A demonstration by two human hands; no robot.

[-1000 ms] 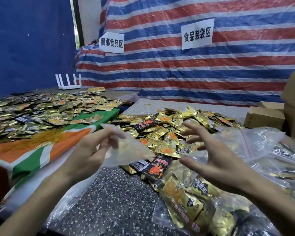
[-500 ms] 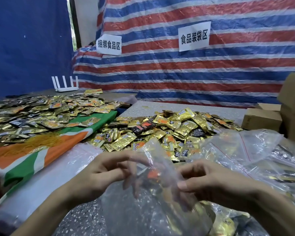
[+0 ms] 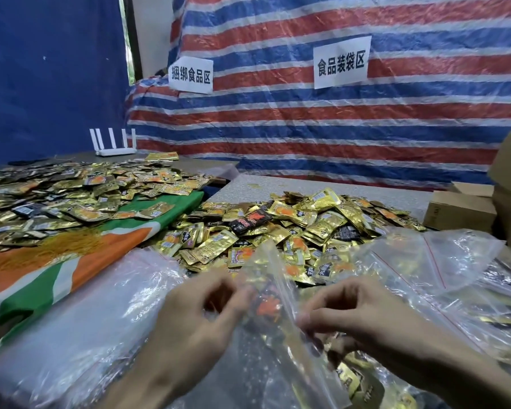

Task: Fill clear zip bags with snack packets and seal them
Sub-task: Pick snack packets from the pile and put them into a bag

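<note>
The fingers (image 3: pixel 306 317) of the right hand (image 3: pixel 363 314) and those of the left hand (image 3: pixel 195 320) are curled, pinching the top of a clear zip bag (image 3: pixel 270 278). They hold it up between them, just in front of the heap of snack packets (image 3: pixel 281 228) on the worktop (image 3: pixel 366 193). The step looks like opening the mouth: rub the two layers apart near the strip and pull evenly. Whether the mouth has parted, or whether packets lie inside or behind, I cannot tell. The bag's bottom is cut off.
</note>
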